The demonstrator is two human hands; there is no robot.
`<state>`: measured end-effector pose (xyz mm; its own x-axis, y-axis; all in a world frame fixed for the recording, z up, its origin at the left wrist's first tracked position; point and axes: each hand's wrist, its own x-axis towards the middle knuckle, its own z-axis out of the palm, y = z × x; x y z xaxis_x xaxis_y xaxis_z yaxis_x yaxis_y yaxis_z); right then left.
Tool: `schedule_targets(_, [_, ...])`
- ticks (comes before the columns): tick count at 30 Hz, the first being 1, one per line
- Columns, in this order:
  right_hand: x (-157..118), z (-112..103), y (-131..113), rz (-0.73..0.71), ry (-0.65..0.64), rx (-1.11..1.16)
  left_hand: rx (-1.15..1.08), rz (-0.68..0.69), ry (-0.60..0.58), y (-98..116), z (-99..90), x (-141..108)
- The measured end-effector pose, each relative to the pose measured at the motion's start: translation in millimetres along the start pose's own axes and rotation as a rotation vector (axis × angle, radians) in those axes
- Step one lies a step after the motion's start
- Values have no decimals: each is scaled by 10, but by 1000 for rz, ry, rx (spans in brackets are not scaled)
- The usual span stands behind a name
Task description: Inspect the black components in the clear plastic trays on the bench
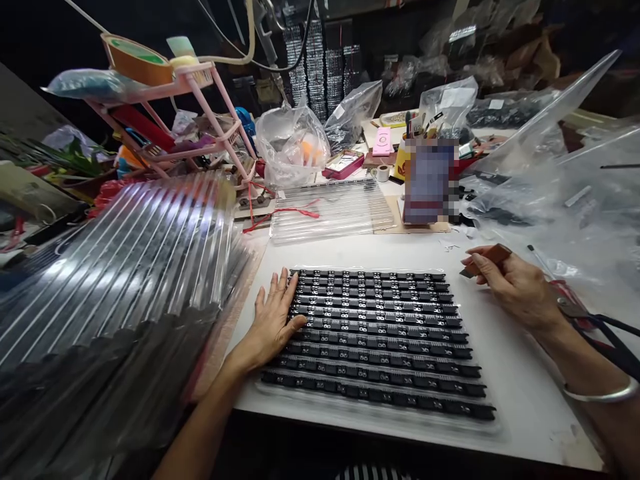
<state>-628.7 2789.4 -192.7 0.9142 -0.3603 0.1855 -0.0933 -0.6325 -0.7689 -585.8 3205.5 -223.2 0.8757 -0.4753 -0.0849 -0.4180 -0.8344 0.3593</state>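
The left hand [273,320] lies spread, fingers apart, over the left edge of a clear tray [380,415] in the lower centre of the frame, its thumb and fingers touching the ends of the upper rows. The tray sits on the white desk [520,387] and carries rows of black strips [405,346]. Well apart, at the right, the right hand [515,283] is closed on a brown piece [496,253], pinched above the desk, just beyond the tray's upper right corner. Scissors [567,307] lie near that wrist. More clear trays [120,267] fill the left; a pink rack [200,97] with a tape roll [143,59] stands at upper left. Plastic bags [575,177] crowd the right.
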Motion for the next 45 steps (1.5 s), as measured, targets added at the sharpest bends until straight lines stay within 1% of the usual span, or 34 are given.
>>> schedule_targets(4, [8, -4, 36, -1, 45, 10, 1, 0, 17, -18, 15, -4])
schedule_targets(7, [26, -7, 47, 23, 66, 84, -14, 11, 70, -62, 37, -12])
schedule_targets(12, [46, 12, 29, 19, 37, 171, -144, 24, 135, -175, 78, 4])
schedule_targets(17, [44, 7, -20, -10, 14, 157, -207, 46, 124, -269, 65, 39])
schedule_targets(19, [45, -7, -35, -24, 17, 139, -248, 23, 135, -275, 47, 42])
schedule_targets(22, [46, -14, -30, -44, 23, 136, -319, -71, 141, -225, 16, 15])
schedule_targets(25, [48, 2, -7, -54, 22, 129, -336, -151, 146, -107, -15, -84])
schedule_targets(28, [61, -9, -22, -62, 17, 121, -319, -190, 167, 44, -44, -276])
schedule_targets(31, [26, -118, -120, -88, 68, 155, -302, -215, 176, 157, -44, -537])
schedule_targets(34, [-194, -309, -255, -92, 113, 237, -282, -197, 184, 184, 24, -794])
schedule_targets(36, [-465, -413, -297, -60, 109, 232, -242, -150, 209, 168, 97, -916])
schedule_targets(38, [-779, -452, -272, 19, 87, 202, -175, -100, 238, 151, 165, -987])
schedule_targets(40, [-1070, -419, -194, 121, 72, 177, -118, -74, 260, 150, 210, -1020])
schedule_targets(42, [-1290, -343, -110, 211, 76, 193, -93, -76, 265, 170, 229, -1044])
schedule_targets(45, [-1478, -232, -56, 299, 121, 268, -77, -67, 279, 224, 251, -1112])
